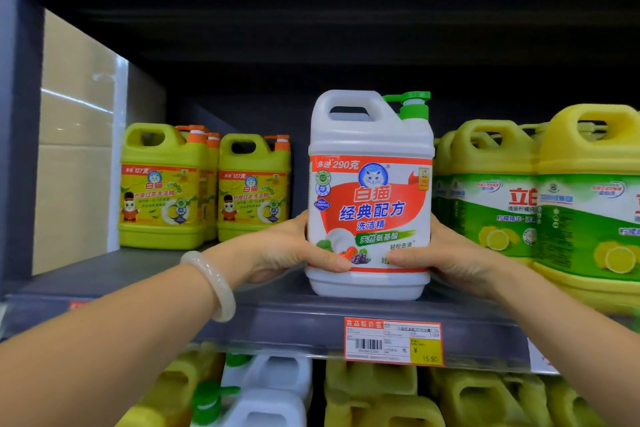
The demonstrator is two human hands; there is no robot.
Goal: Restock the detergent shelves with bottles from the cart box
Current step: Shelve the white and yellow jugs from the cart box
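With the left hand (298,246) and right hand (446,253) both clasping the white bottle (370,198) at the shelf (138,274) front edge, letting go too early could tip it off the lip.

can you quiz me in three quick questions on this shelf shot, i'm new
1. True or false: both hands grip the white bottle.
2. Which bottles stand left of it? A) orange-capped yellow bottles B) blue bottles C) red cans
3. Fill in: the white bottle's pump is ____.

Key:
1. True; the left hand and right hand hold its lower sides.
2. A; the orange-capped yellow bottles.
3. Green.
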